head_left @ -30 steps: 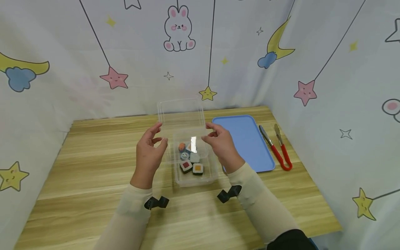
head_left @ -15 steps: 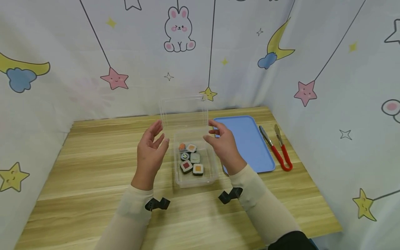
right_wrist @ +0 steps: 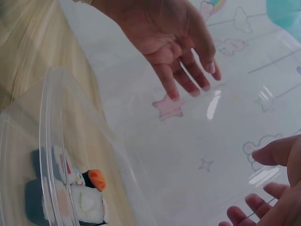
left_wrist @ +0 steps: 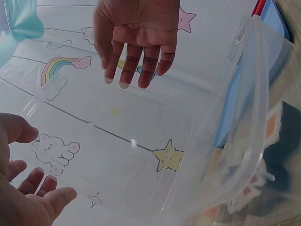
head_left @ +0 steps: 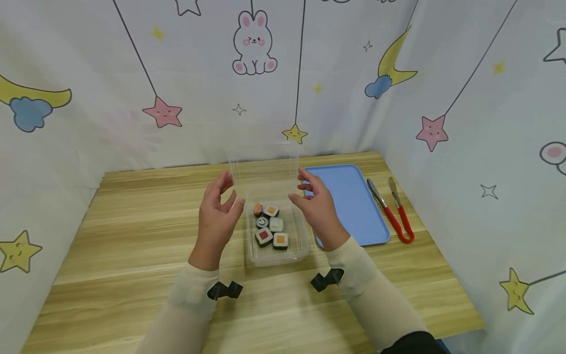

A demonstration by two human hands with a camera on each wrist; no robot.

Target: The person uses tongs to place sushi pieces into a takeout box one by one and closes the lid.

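A clear plastic box [head_left: 276,260] stands mid-table with several toy sushi pieces [head_left: 264,236] grouped inside. Its transparent lid [head_left: 265,169] stands raised behind the sushi, at the box's far side. My left hand [head_left: 215,216] is beside the lid's left edge, fingers spread and slightly bent around nothing. On the opposite side, my right hand [head_left: 322,212] has its fingertips right at the lid's right edge, thumb apart. Both wrist views look through the clear plastic, with my left hand [left_wrist: 28,188] and right hand [right_wrist: 280,197] relaxed, palms facing each other.
A blue tray [head_left: 353,206] lies to the right of the box, partly behind my right hand. Beyond it are tongs [head_left: 400,216] with red handles, spread apart. A patterned curtain [head_left: 199,73] rises along the table's back edge.
The lid has swung up and back, away from over the sushi, and its far edge now appears lower than half a second ago. My fingers have loosened from its sides.
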